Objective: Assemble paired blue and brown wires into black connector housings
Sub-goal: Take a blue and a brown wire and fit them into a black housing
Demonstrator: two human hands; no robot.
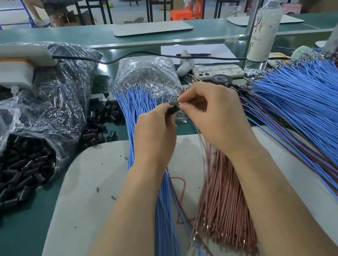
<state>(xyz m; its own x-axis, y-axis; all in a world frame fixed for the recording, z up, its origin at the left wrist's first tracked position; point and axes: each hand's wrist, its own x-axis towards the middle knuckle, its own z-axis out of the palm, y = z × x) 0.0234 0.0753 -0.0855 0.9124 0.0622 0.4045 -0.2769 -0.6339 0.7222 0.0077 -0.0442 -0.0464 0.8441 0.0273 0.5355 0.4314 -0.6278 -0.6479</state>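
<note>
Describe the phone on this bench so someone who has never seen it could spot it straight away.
Find the tall clear plastic bottle standing at the right rear of the green bench. Just left of its base the phone lies flat, back up. Its pale case with camera lenses sets it apart from the black tape roll in front of it.

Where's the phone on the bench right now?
In the head view, the phone lies flat right of centre, just left of the clear bottle and directly beyond the black tape roll.

Factory assembly floor, long green workbenches (104, 36), bulk wire bundles (304, 93)
</note>
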